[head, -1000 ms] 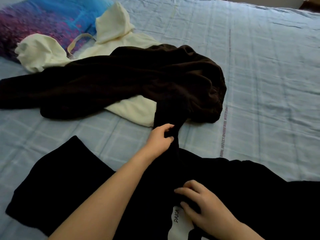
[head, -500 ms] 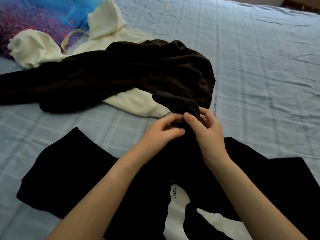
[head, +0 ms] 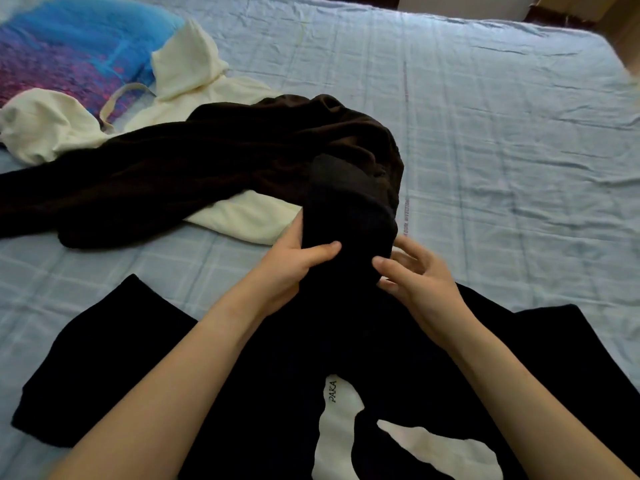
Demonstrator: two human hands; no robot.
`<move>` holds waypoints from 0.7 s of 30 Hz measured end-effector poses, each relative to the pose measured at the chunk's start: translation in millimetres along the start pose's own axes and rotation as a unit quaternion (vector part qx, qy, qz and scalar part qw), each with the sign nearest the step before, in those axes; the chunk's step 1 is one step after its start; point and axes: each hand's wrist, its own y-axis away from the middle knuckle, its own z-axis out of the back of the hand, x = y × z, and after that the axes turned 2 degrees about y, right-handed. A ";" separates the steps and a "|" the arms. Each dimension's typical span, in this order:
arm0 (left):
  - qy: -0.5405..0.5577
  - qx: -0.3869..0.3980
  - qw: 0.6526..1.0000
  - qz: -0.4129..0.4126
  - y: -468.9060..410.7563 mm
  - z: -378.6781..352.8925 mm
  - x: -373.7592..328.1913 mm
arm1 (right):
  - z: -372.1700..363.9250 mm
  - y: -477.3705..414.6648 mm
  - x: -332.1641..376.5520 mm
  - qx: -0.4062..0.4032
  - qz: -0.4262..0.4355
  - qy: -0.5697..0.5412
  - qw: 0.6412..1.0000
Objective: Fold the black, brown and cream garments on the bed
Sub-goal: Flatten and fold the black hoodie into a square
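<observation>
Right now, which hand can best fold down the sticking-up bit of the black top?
Probably the left hand: its thumb and fingers wrap the raised part of the black garment. The right hand sits only at that part's edge, and its grip is unclear.

The black garment (head: 104, 375) was plain black, with a white print (head: 337, 427) lettered in black. The brown garment (head: 207, 161) was very dark brown, the cream garment (head: 187, 60) plain pale cream. The bed sheet (head: 502, 150) was light blue with a faint check; the pillow (head: 69, 46) ran from blue into purple and pink
</observation>
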 end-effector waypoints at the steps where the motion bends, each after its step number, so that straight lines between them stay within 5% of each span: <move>1: -0.014 -0.005 1.000 0.008 -6.9 0.4 -1.4 | 2.6 -0.6 2.3 -0.018 0.020 0.014 1.000; 6: -0.039 -0.090 0.994 0.042 -46.1 1.1 0.4 | 29.3 -19.3 14.6 -0.154 0.089 0.066 0.982; 10: -0.122 0.009 0.993 -0.007 -68.4 0.6 6.5 | 49.8 -36.5 17.5 -0.030 0.098 0.172 0.980; 15: -0.274 0.094 0.957 0.014 -96.4 3.1 4.0 | 69.9 -54.4 10.8 -0.024 0.014 0.239 0.971; 21: -0.356 0.037 0.915 -0.186 -206.2 -20.5 -89.1 | 86.9 -151.2 109.1 -0.115 0.199 0.306 0.924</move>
